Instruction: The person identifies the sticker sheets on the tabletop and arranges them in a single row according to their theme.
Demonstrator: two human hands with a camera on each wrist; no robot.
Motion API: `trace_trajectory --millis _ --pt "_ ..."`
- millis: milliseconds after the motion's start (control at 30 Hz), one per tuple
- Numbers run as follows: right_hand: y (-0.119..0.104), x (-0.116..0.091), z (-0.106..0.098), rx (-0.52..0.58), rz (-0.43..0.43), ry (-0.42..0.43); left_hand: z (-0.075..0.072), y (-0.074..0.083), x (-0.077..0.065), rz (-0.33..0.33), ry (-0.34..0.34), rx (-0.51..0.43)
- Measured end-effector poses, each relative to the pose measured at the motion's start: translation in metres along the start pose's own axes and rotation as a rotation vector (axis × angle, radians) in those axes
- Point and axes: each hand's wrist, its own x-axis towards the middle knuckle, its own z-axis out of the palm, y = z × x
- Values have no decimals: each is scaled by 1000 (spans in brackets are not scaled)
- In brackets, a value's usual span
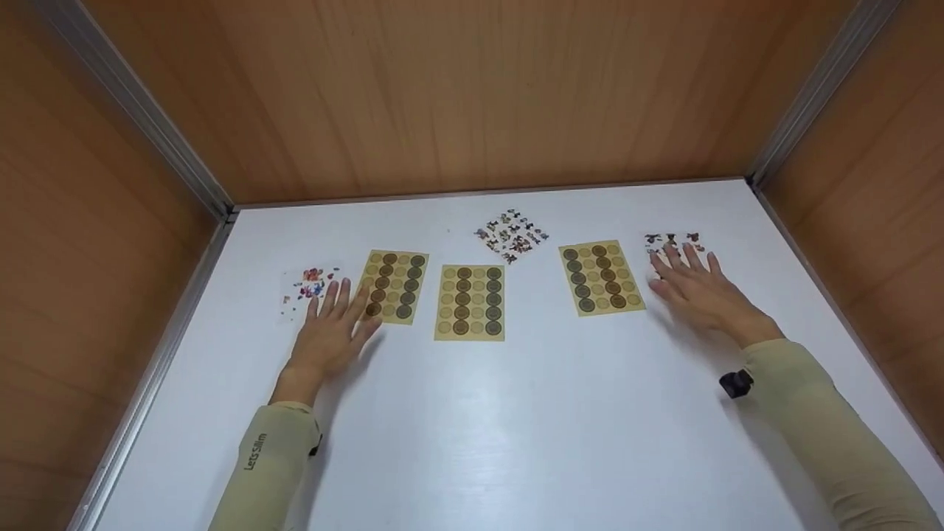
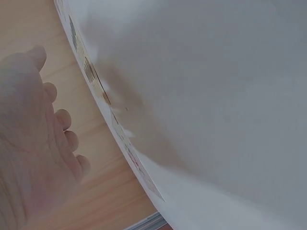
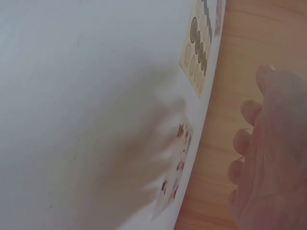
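Note:
My left hand [image 1: 328, 335] is held with fingers spread above the table, between a clear sheet [image 1: 311, 284] of small colourful stickers and a tan sheet [image 1: 398, 284] of round stickers. It partly covers both. On the other side, my right hand [image 1: 704, 299] hovers with spread fingers over another clear sticker sheet [image 1: 670, 240], hiding its lower part. A second tan sheet [image 1: 470, 302] lies in the middle, and a third tan sheet [image 1: 601, 278] lies left of my right hand. Both wrist views show empty palms, the left palm [image 2: 33, 143] and right palm [image 3: 273, 153], apart from the tabletop.
A clear sheet [image 1: 512, 236] with small dark and coloured stickers lies turned like a diamond at the back. The white table [image 1: 472, 428] is enclosed by wooden panels [image 1: 472, 96] at the back and both sides, with metal strips [image 1: 140, 103] at the corners.

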Motion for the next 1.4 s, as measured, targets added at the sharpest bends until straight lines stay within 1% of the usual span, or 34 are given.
trace_trajectory --millis 100,200,367,467,633,700,767,933,1033,1100,1267,1400 --pt "-3 3 -1 -18 -16 7 -2 1 3 4 -8 11" --pt "-8 8 -2 -24 -35 11 -8 4 6 9 -12 21" --pt "-22 20 -4 -20 -58 -2 -19 15 14 25 -28 5" --pt "-35 31 -5 11 -77 -16 -21 23 20 43 -47 -12" --pt "-61 52 -1 118 -120 -24 -23 38 34 76 -72 1" --pt "-72 59 1 157 -146 -28 -24 45 41 83 -89 -12" --pt "-83 66 3 172 -171 -38 -24 52 47 91 -108 -41" --pt "-111 84 10 182 -201 -70 -17 70 60 134 -157 -91" --pt "-126 93 20 212 -197 -99 -9 77 65 158 -177 -90" --pt "-135 99 29 220 -222 -111 -4 81 68 166 -178 -97" --pt "-154 111 50 222 -292 -133 8 83 68 175 -165 -106" --pt "-165 115 61 254 -284 -158 14 82 67 194 -184 -92"
